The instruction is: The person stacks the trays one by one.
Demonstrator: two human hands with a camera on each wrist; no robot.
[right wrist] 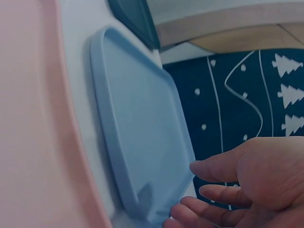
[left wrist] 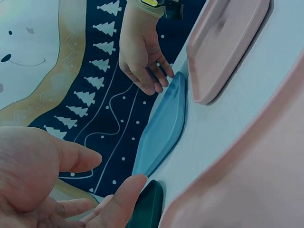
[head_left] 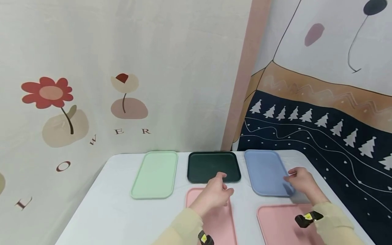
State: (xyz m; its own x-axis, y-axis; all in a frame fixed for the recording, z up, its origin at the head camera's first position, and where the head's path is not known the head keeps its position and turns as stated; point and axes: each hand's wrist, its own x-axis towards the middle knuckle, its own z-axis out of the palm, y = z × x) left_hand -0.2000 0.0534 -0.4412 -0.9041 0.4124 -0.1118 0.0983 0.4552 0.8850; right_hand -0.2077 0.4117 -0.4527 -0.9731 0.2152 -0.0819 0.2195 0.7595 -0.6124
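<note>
Left hand (left wrist: 33,180) seen at lower left, thumb and fingers (left wrist: 121,199) spread apart. Green tray (left wrist: 151,204) partly hidden behind one fingertip; contact cannot be told. Blue tray (left wrist: 164,123) seen beyond, its far end neared by right hand (left wrist: 140,57), fingers loosely bent. Pink tray (left wrist: 228,52) set beside it on white table (left wrist: 213,133); second pink tray (left wrist: 256,180) cut off at lower right. Printed cloth (left wrist: 76,71) patterned with white trees.

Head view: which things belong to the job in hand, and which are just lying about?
Likely in the job:
blue rectangular plastic-looking tray, at the right hand
dark green rectangular plastic-looking tray, near the left hand

Seemingly just lying or hanging about:
light green rectangular tray
front-middle pink rectangular tray
front-right pink rectangular tray
pale flower-printed cloth
</note>
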